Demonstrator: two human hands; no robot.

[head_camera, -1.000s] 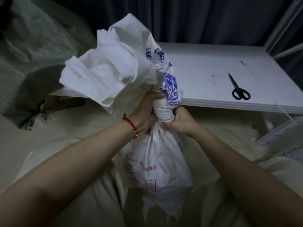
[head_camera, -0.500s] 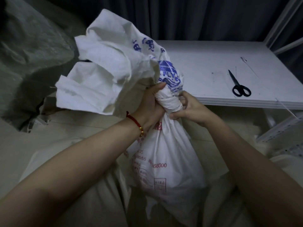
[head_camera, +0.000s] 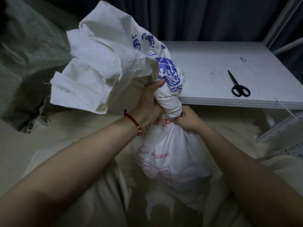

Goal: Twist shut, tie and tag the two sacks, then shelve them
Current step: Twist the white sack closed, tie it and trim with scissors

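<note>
A white woven sack (head_camera: pixel 170 158) with blue and red print stands between my knees, its neck (head_camera: pixel 168 100) twisted into a tight rope. My left hand (head_camera: pixel 149 104), with a red cord bracelet at the wrist, grips the twisted neck from the left. My right hand (head_camera: pixel 186 118) grips the base of the twist just above the full part of the sack. The loose top of the sack (head_camera: pixel 101 68) flares open up and to the left. A second, grey-green sack (head_camera: pixel 27 51) lies at the far left.
A low white shelf board (head_camera: pixel 213 63) lies straight ahead with black scissors (head_camera: pixel 239 87) on it. A thin white tie (head_camera: pixel 285 107) hangs over its right front edge. White shelf uprights (head_camera: pixel 282 20) rise at the right. Dark curtain behind.
The neck has been wound tighter. My right hand has slid lower to the base of the twist, and my left hand has shifted its grip on the neck.
</note>
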